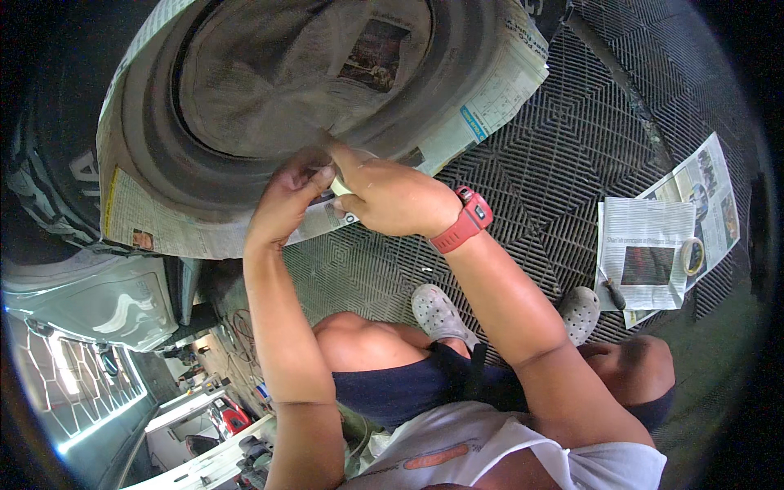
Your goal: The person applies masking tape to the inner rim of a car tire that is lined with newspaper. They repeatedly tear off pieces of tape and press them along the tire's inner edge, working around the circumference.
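In the head view, the left hand (287, 200) and right hand (384, 194) meet at the lower edge of a newspaper-covered wheel (302, 90), both pinching a strip of masking tape (339, 188) against the paper. A tape roll (692, 255) lies well apart on newspaper sheets (645, 245) on the grated floor (555, 147).

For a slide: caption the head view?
Both hands press masking tape onto grey newspaper covering a car wheel.
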Demonstrator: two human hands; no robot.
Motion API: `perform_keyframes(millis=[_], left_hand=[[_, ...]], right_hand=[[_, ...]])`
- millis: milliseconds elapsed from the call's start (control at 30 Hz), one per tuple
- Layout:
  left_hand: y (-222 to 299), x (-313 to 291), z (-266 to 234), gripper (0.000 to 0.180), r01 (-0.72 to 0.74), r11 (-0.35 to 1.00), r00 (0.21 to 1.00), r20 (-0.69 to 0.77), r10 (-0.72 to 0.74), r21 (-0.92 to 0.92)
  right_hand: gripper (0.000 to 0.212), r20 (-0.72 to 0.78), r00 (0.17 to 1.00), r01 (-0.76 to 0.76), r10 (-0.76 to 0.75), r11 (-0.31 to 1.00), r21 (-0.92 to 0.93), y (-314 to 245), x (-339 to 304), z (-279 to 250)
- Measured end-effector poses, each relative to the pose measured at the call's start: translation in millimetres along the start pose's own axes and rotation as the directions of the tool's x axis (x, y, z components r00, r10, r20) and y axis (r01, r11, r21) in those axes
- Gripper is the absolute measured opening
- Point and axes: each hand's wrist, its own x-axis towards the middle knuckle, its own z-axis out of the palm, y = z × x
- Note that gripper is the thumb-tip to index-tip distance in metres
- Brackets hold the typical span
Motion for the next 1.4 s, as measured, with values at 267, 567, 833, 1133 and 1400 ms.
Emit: perform_keyframes(millis=[267, 567, 833, 1133, 1400], left_hand=[[3, -4, 7, 0.037, 0.011, 0.999, 0.996, -0.083, -0.014, -0.030], [-10, -3, 5, 0.036, -0.007, 0.991, 0.998, -0.066, -0.002, -0.137], [-2, 1, 4, 0.032, -0.203, 0.969, 0.933, -0.271, 0.235, 0.140], [20, 1, 12, 0.020, -0.343, 0.766, 0.598, -0.503, 0.624, 0.544], [35, -1, 39, 0.020, -0.554, 0.772, 0.519, -0.596, 0.613, 0.311]], right_hand=[[0.074, -0.073, 0.995, 0.070, -0.071, 0.997, -0.016, 9, -2, 6], [0.076, -0.040, 0.999, 0.000, 0.002, 0.999, 0.041, -1, -4, 5], [0.069, -0.091, 0.996, 0.020, 0.000, 0.974, 0.225, 4, 3, 11], [0.027, -0.395, 0.917, 0.023, -0.055, 0.996, -0.086, 8, 10, 30], [0.054, -0.849, 0.508, 0.154, -0.143, 0.985, -0.074, -1, 26, 14]])
